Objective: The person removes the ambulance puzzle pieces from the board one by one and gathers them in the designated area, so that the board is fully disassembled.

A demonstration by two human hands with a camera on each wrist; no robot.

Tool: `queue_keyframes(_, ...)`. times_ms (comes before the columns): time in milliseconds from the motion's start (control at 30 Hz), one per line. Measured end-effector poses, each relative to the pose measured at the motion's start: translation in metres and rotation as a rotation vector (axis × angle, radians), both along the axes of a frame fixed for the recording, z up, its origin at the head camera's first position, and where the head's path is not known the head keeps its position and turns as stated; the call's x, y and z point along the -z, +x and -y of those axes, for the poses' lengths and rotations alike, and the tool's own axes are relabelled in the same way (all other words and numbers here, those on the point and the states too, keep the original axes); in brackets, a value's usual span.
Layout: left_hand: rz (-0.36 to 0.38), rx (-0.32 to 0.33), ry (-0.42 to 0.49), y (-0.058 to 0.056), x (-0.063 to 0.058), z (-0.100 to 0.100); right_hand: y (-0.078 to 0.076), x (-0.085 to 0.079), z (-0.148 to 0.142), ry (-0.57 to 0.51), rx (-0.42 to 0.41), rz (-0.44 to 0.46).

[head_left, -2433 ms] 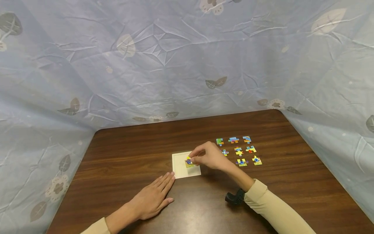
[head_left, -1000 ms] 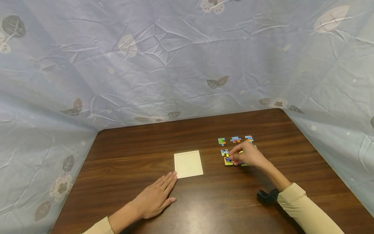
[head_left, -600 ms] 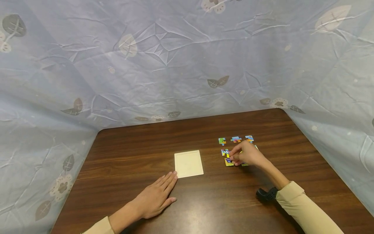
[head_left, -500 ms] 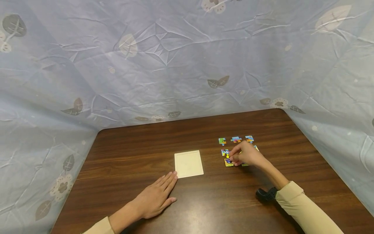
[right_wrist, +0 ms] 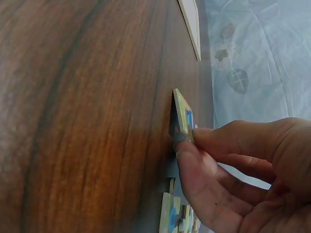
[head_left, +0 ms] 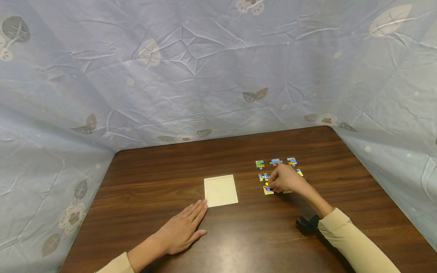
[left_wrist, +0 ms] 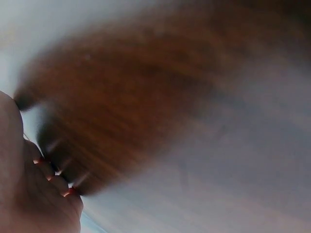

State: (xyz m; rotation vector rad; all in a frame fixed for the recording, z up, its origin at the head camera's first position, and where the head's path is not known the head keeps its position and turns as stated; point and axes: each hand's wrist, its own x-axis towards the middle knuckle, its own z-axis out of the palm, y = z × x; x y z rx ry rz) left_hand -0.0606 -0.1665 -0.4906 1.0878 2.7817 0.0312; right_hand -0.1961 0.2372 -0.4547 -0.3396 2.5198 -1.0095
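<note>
In the head view, my left hand [head_left: 180,232] lies flat on the table with straight fingers. Its fingertips touch the near left corner of a pale square puzzle tray [head_left: 220,191], whose inside is bare. My right hand [head_left: 287,179] pinches a yellow jigsaw piece [head_left: 268,191] with a purple patch, at the near left of the other pieces. The right wrist view shows that jigsaw piece [right_wrist: 182,112] tilted, held at one end between thumb and fingers, close over the tabletop. Several pieces are partly hidden behind this hand. The left wrist view is mostly blurred.
Green [head_left: 260,164], blue [head_left: 275,162] and blue-orange [head_left: 291,161] jigsaw pieces form the back row. A multicoloured piece [head_left: 263,177] lies just behind the held one. Patterned cloth [head_left: 218,76] hangs around the brown table [head_left: 153,170]. A black device [head_left: 307,224] sits by the right wrist.
My right hand has carried the yellow jigsaw piece from over the tray rightward to the other pieces. In the last half second it has shifted only slightly. My left hand has stayed in place.
</note>
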Motion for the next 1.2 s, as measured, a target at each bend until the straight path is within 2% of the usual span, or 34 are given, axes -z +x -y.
queue_keyframes(300,0.007,-0.003,0.004,0.001,0.001,0.0,0.002,0.001,0.007,0.066,-0.004,-0.044)
queue_keyframes(733,0.002,-0.01,-0.005,0.001,-0.002,-0.002,0.002,-0.002,0.012,0.163,0.028,-0.025)
queue_keyframes(933,0.01,-0.016,-0.011,-0.001,-0.001,-0.002,0.0,-0.004,0.01,0.128,0.013,-0.043)
queue_keyframes(1100,0.027,-0.025,-0.012,-0.001,0.0,-0.002,-0.005,-0.016,-0.002,0.053,0.001,-0.125)
queue_keyframes(1200,0.013,-0.022,-0.024,-0.003,-0.001,-0.002,-0.009,-0.026,-0.013,0.037,0.025,-0.181)
